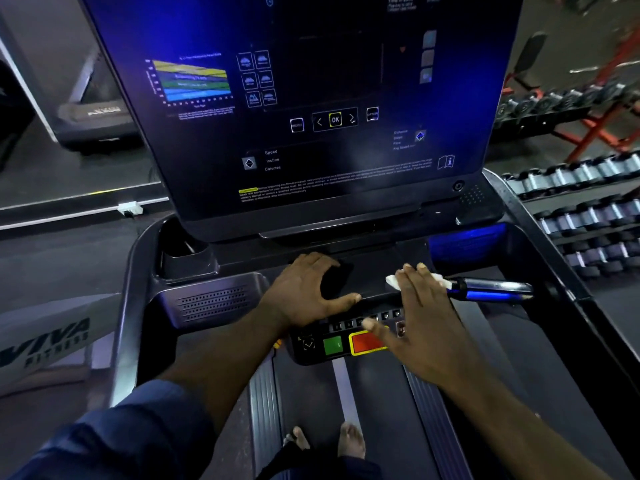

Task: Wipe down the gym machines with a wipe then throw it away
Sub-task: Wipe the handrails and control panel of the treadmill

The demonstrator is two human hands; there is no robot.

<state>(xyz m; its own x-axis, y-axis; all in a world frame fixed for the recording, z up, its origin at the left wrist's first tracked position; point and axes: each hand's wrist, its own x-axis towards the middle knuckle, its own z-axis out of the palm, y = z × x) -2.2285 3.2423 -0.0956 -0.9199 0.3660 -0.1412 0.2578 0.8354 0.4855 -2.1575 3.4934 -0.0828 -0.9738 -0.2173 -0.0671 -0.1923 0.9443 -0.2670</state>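
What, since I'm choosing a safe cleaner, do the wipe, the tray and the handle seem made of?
Wipe: thin white paper or nonwoven cloth, matte; it crumples softly under the right hand.
Tray: probably moulded plastic, dark and semi-matte, with rounded edges and a dull sheen.
Handle: glossy, perhaps polished metal or shiny plastic; it mirrors the blue light sharply.

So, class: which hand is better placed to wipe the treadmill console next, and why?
The right hand: its straight fingers press the wipe onto the console ledge; the left hand rests beside it with no wipe.
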